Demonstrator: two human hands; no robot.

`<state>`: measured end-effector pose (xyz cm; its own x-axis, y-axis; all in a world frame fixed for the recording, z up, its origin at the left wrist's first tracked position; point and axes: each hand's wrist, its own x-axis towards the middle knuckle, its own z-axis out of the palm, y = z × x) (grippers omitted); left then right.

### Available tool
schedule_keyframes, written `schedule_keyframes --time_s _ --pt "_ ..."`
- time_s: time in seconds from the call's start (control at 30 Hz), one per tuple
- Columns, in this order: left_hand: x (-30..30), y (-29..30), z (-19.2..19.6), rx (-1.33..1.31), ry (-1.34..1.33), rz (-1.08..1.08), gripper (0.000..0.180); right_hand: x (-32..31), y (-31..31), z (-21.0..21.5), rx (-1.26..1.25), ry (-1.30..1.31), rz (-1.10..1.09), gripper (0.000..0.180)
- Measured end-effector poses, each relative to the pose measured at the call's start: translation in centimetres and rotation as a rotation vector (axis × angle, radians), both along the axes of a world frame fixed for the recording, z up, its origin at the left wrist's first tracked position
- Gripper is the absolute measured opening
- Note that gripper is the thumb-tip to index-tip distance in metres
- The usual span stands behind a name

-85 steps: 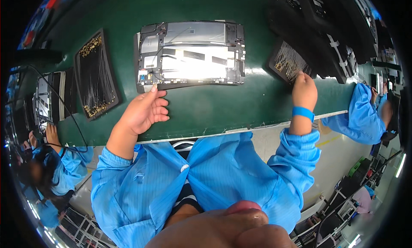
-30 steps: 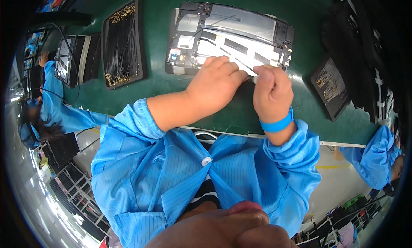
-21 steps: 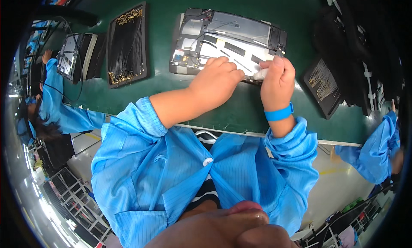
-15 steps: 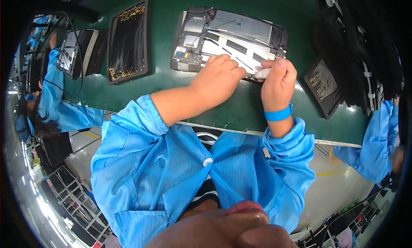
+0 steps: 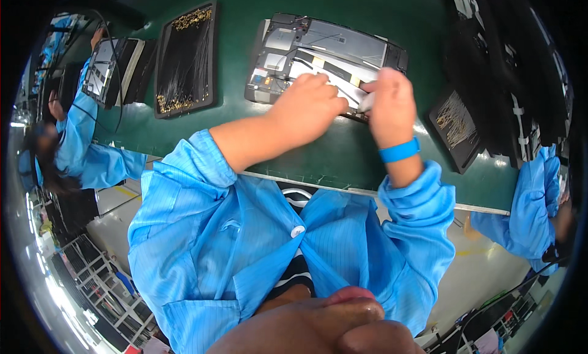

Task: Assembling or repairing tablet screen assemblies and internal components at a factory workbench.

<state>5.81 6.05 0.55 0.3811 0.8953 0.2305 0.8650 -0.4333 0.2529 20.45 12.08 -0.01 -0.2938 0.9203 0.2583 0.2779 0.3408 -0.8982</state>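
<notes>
An opened tablet-like device (image 5: 343, 38) with a dark frame and silver inner panels lies in front of me, slightly tilted in view. My left hand (image 5: 309, 106) rests over its near edge, fingers curled down and pressed together; whatever lies under the fingertips is hidden. At the near right part of the device is my right hand (image 5: 392, 109), slightly blurred, with its fingers bent together and a white cover on one fingertip. What it pinches is too small to make out. A dark strip with yellow tabs (image 5: 335, 71) runs across the silver panel between the hands.
Left of the device stands a black tray (image 5: 214, 54) of thin black cables with gold ends. Beyond it several similar devices (image 5: 101, 75) lean together. Another cable tray (image 5: 446, 141) and stacked black parts (image 5: 508, 84) are on the right. A co-worker's blue sleeve (image 5: 79, 130) shows at left.
My right hand has risen slightly and shifted left, covering more of the device's right end. My left hand has barely moved. The co-worker's hand at left has moved.
</notes>
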Motion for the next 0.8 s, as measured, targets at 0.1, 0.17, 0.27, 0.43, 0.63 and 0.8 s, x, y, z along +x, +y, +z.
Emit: schedule_keyframes --time_s 0.1,0.17,0.27,0.43,0.63,0.8 --pt "-4.4 1.1 1.8 0.103 0.166 0.388 0.014 2.9 1.1 0.5 -0.397 0.341 -0.203 0.028" --pt "-7.5 0.4 0.8 0.312 0.085 0.731 0.021 3.9 0.1 2.8 -0.527 0.293 -0.364 0.048" --pt "-9.5 -3.2 -0.8 -0.251 -0.486 0.830 0.046 6.0 -0.7 2.1 -0.827 0.033 -0.190 0.058" --pt "-10.0 -3.5 -1.1 -0.575 -0.831 0.785 0.048 4.3 -0.5 2.3 -0.953 -0.304 -0.006 0.062" --pt "-10.5 -2.9 -1.5 -0.559 -1.067 0.819 0.049 3.5 0.0 0.1 -0.580 -0.613 0.041 0.062" --pt "-11.0 -0.7 -1.3 -0.207 -1.309 1.018 0.050 0.8 1.9 3.4 -1.318 -0.062 0.117 0.037"
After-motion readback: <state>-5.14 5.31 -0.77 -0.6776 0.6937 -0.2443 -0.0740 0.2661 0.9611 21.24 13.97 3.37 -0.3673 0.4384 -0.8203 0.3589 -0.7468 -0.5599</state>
